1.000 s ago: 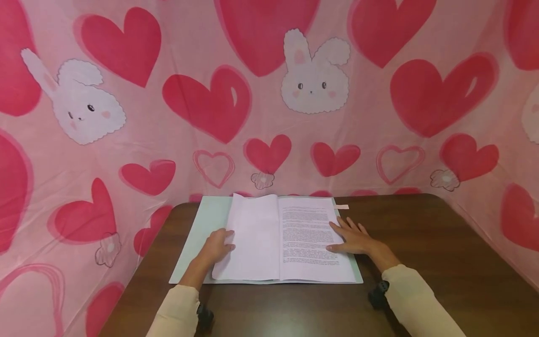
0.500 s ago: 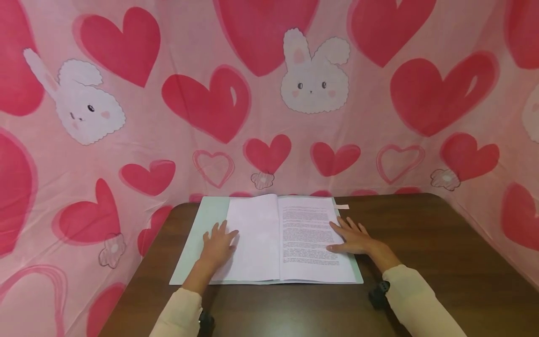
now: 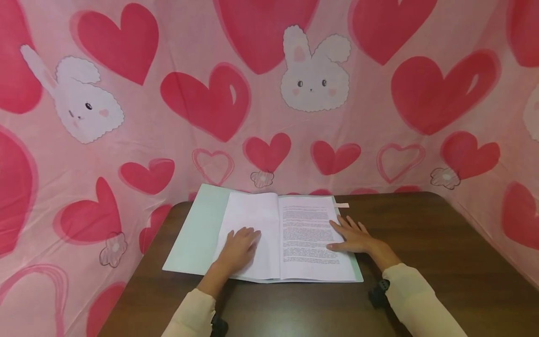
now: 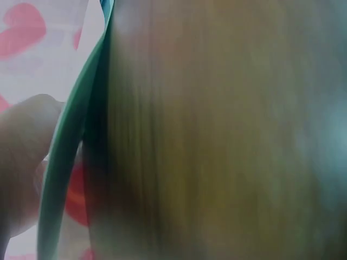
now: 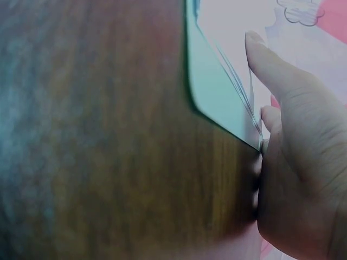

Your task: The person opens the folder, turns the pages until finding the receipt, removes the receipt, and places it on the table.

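Note:
A pale green folder [image 3: 193, 234] lies open on the table, its left cover raised off the surface. Inside it are a blank left page [image 3: 254, 210] and a printed right page [image 3: 303, 271]. My left hand [image 3: 239, 250] rests on the blank page, fingers together and pointing right. In the left wrist view the green cover [image 4: 76, 108] bows upward beside the hand. My right hand [image 3: 353, 238] lies spread over the right edge of the printed page. The right wrist view has several sheet edges [image 5: 233, 76] above the green cover, near the thumb.
The dark brown wooden table [image 3: 421, 243] extends right and in front of the folder. A small pale paper tab [image 3: 342, 205] sticks out from its right side. A pink cloth [image 3: 269, 117] with hearts and rabbits hangs behind. Black wrist cameras [image 3: 379, 294] sit under the sleeves.
My left hand has moved right from the blank page's left edge, which was lifted and now lies down. The folder's left cover has since risen off the table. My right hand stays put.

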A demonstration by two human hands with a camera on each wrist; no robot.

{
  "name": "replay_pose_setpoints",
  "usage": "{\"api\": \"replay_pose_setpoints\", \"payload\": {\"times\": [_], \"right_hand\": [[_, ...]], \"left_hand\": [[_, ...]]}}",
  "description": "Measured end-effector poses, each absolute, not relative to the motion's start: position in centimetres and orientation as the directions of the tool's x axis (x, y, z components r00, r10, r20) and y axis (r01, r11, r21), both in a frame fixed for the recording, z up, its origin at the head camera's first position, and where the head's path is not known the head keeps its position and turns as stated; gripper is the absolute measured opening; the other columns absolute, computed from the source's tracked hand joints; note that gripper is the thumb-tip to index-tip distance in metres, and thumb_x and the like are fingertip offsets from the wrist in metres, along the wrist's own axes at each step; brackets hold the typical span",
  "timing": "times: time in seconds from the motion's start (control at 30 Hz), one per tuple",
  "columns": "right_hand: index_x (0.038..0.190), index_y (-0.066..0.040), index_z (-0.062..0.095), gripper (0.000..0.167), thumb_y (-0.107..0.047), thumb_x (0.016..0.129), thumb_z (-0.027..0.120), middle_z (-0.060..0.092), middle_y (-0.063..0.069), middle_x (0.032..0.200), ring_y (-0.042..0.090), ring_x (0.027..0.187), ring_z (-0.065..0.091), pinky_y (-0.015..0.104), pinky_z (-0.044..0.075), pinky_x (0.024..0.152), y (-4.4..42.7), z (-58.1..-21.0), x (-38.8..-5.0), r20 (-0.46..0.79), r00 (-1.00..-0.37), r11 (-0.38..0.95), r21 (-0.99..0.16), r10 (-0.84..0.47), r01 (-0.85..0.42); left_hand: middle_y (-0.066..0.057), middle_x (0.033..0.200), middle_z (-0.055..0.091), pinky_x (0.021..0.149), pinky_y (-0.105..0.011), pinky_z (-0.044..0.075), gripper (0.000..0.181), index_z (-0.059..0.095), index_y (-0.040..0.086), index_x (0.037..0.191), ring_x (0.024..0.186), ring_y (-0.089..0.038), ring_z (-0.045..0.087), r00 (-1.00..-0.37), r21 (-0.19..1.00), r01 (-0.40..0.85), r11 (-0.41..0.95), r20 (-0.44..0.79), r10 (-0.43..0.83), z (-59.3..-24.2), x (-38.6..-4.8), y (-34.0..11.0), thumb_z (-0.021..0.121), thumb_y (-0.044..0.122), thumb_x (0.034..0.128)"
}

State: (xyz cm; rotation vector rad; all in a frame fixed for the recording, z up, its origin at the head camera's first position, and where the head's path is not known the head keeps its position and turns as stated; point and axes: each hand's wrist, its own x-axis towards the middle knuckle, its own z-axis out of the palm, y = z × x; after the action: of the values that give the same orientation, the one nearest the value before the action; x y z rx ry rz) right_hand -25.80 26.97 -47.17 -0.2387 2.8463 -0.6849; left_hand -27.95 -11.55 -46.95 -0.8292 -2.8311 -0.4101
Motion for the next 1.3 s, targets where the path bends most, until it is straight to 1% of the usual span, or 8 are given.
{"api": "replay_pose_setpoints", "payload": {"times": [0.17,0.37,0.53,0.7,0.9,1.07,1.17,1.3], "right_hand": [[0.162,-0.011,0.025,0.108,-0.067,0.080,0.068,0.008,0.026,0.170,0.055,0.154,-0.002,0.074,-0.006,0.120,26.9,-47.0,-25.8,-0.168,-0.965,0.877,-0.471,-0.200,-0.099],[0.161,-0.010,0.024,0.109,-0.066,0.080,0.068,0.007,0.027,0.170,0.055,0.154,-0.004,0.074,-0.008,0.119,26.9,-47.0,-25.7,-0.179,-0.964,0.870,-0.485,-0.197,-0.088],[0.161,-0.010,0.024,0.109,-0.067,0.080,0.068,0.007,0.027,0.170,0.055,0.154,-0.003,0.073,-0.007,0.120,27.0,-47.0,-25.7,-0.169,-0.966,0.871,-0.483,-0.197,-0.093],[0.161,-0.010,0.025,0.108,-0.066,0.079,0.069,0.008,0.027,0.170,0.055,0.154,-0.002,0.074,-0.007,0.120,26.9,-46.8,-25.7,-0.165,-0.966,0.869,-0.486,-0.197,-0.094],[0.161,-0.010,0.025,0.108,-0.065,0.079,0.070,0.009,0.028,0.169,0.056,0.154,-0.001,0.075,-0.005,0.119,27.0,-47.0,-25.8,-0.158,-0.967,0.868,-0.486,-0.199,-0.099],[0.160,-0.009,0.028,0.106,-0.062,0.079,0.071,0.011,0.029,0.169,0.057,0.153,0.000,0.076,-0.005,0.118,27.3,-47.1,-25.9,-0.128,-0.972,0.858,-0.503,-0.195,-0.106],[0.159,-0.006,0.031,0.100,-0.059,0.083,0.070,0.012,0.031,0.168,0.060,0.152,0.000,0.078,-0.004,0.117,27.3,-47.2,-26.0,-0.112,-0.974,0.838,-0.534,-0.197,-0.108],[0.154,0.000,0.040,0.086,-0.050,0.090,0.067,0.022,0.034,0.164,0.064,0.150,0.009,0.080,0.007,0.116,27.2,-47.0,-26.9,-0.050,-0.978,0.812,-0.567,-0.201,-0.138]], "left_hand": [[-0.014,0.141,0.064,0.110,-0.073,0.034,0.035,0.064,0.013,0.134,0.138,-0.038,0.053,-0.833,0.232,0.551,0.802,0.216,0.510,-47.3,-28.0,-10.0,0.061,0.020,0.0997],[-0.011,0.145,0.062,0.111,-0.076,0.030,0.036,0.065,0.019,0.136,0.140,-0.038,0.051,-0.840,0.240,0.542,0.805,0.192,0.508,-47.5,-27.6,-8.6,0.058,0.023,0.1009],[-0.012,0.155,0.052,0.113,-0.079,0.021,0.042,0.060,0.028,0.143,0.147,-0.043,0.041,-0.834,0.284,0.548,0.787,0.107,0.542,-47.2,-27.0,-7.7,0.050,0.035,0.1025],[-0.015,0.164,0.038,0.113,-0.082,0.015,0.054,0.055,0.034,0.147,0.151,-0.049,0.029,-0.817,0.306,0.555,0.774,0.025,0.576,-46.9,-26.9,-7.2,0.051,0.055,0.0969],[-0.013,0.168,0.030,0.115,-0.080,0.014,0.071,0.049,0.038,0.150,0.155,-0.048,0.024,-0.829,0.297,0.529,0.795,-0.018,0.558,-47.3,-27.0,-7.0,0.053,0.072,0.0881],[-0.014,0.168,0.030,0.115,-0.081,0.012,0.077,0.050,0.038,0.150,0.155,-0.048,0.023,-0.831,0.308,0.525,0.794,-0.018,0.556,-47.5,-27.0,-6.7,0.057,0.075,0.0828],[-0.015,0.168,0.030,0.114,-0.082,0.012,0.077,0.051,0.037,0.149,0.154,-0.048,0.025,-0.830,0.317,0.524,0.791,-0.021,0.558,-47.4,-26.9,-6.7,0.059,0.074,0.0817],[-0.014,0.168,0.031,0.114,-0.082,0.012,0.077,0.052,0.037,0.148,0.154,-0.048,0.026,-0.838,0.315,0.511,0.800,-0.024,0.545,-47.2,-26.9,-6.8,0.059,0.075,0.0809]]}}
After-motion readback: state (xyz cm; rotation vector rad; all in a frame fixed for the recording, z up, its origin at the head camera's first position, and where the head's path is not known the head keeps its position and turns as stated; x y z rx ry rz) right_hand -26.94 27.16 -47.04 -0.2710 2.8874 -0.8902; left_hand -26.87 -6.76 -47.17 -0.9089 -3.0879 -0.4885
